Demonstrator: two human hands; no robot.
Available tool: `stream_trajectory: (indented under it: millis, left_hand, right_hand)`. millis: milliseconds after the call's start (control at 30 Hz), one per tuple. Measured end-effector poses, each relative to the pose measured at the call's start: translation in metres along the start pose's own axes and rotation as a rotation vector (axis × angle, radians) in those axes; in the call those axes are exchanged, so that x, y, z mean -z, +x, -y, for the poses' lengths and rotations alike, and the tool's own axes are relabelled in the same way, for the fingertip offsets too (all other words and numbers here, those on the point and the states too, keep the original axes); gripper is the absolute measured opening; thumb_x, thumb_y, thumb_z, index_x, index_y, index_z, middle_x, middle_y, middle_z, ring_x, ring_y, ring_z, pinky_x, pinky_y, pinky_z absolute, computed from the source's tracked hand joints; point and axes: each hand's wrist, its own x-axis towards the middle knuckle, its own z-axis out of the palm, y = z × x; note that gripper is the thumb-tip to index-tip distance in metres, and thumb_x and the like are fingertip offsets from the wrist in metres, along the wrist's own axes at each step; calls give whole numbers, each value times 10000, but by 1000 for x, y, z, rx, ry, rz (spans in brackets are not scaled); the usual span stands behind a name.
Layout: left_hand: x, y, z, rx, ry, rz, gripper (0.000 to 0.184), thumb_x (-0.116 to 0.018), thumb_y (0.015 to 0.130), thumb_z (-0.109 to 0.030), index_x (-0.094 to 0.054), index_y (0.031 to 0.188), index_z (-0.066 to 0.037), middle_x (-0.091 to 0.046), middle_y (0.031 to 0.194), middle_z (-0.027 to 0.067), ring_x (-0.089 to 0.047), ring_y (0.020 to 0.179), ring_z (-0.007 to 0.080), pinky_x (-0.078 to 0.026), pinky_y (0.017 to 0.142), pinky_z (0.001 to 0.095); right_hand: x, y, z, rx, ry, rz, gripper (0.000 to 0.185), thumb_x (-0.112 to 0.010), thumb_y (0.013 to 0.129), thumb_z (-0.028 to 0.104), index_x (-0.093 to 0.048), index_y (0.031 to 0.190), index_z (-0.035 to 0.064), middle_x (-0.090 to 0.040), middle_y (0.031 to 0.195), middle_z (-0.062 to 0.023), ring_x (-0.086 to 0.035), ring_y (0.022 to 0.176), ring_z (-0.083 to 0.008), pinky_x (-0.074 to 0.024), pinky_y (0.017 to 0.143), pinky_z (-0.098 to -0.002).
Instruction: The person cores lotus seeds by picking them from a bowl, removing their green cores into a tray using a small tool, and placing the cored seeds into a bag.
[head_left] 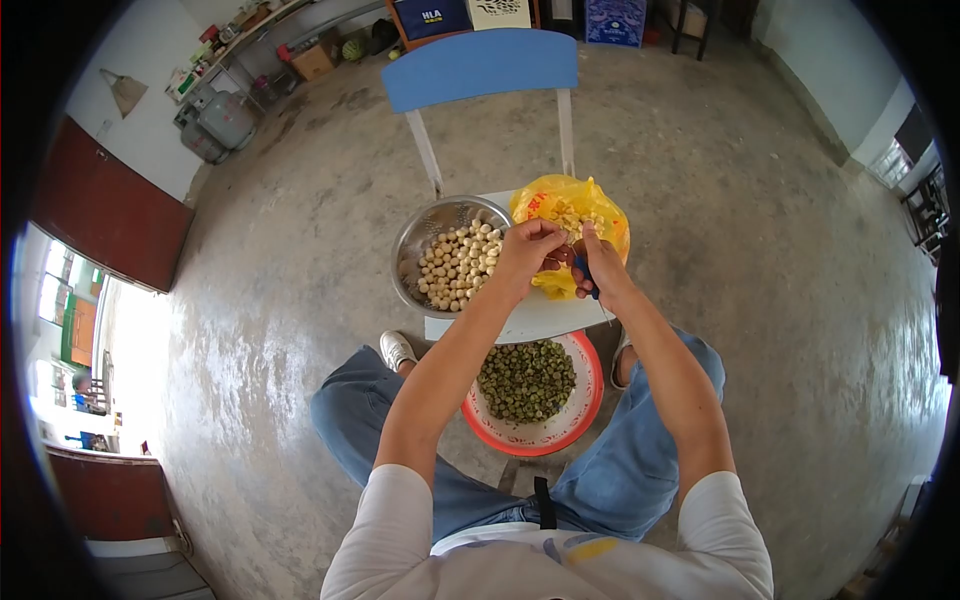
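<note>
Over the seat of a blue-backed chair [480, 72], my two hands meet in front of a yellow plastic bag [545, 200] holding pale yellow pieces. My left hand [532, 254] is closed in a pinch on something too small to make out. My right hand [603, 268] is wrapped round a small tool with a dark blue handle [585, 275]; its tip is hidden between the hands. Left of my hands, a metal colander [408, 255] holds many round pale balls [455, 262]. Below the seat's front edge, a red-rimmed basin [590, 400] contains small green-brown pieces [527, 380].
The basin stands on the floor between my legs, with a white shoe [397, 348] to its left. Gas cylinders [225, 117] stand by the left wall near a shelf. A red-brown door [110, 210] is at the left, and boxes [615, 22] lie beyond the chair.
</note>
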Motion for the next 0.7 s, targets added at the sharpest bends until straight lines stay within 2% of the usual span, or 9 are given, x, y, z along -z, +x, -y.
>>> stream_trajectory:
  millis: [233, 333, 533, 633, 700]
  left_hand:
    - [1, -22, -8, -65, -140, 43, 95, -611, 844, -102, -613, 923, -48, -630, 835, 39, -602, 756, 114, -473, 632, 253]
    - [1, -29, -6, -97, -147, 76, 119, -612, 839, -87, -614, 947, -37, -629, 854, 40, -599, 765, 117, -474, 625, 249]
    - [-1, -33, -7, -100, -95, 27, 124, -605, 835, -58, -610, 954, -21, -627, 859, 39, -597, 765, 118, -477, 618, 239]
    - [-1, -38, -7, -95, -77, 20, 123, -600, 836, -55, -605, 954, -23, -626, 856, 39, -598, 754, 118, -478, 618, 238]
    - [0, -39, -5, -99, -77, 29, 120, -595, 837, -56, -597, 953, -25, -624, 850, 40, -600, 741, 120, -479, 619, 239]
  right_hand:
    - [-1, -21, -4, 323, -149, 115, 262, -411, 962, 262, -486, 828, 49, -470, 585, -13, -375, 378, -67, -332, 348, -219]
    - [-2, -24, -12, 391, -135, 119, 208, -416, 962, 205, -483, 851, 43, -491, 624, -18, -394, 391, -65, -328, 347, -221]
    - [-4, -27, -8, 426, -42, 96, 182, -423, 960, 179, -506, 965, 18, -548, 712, -37, -497, 478, -73, -401, 385, -223]
    - [-8, -29, -5, 444, 19, 103, 152, -468, 941, 139, -528, 989, 8, -578, 757, -39, -546, 554, -76, -454, 450, -212]
    - [-3, -16, -14, 578, -88, 69, 128, -521, 912, 122, -548, 954, 4, -589, 771, -37, -557, 592, -79, -468, 491, -211]
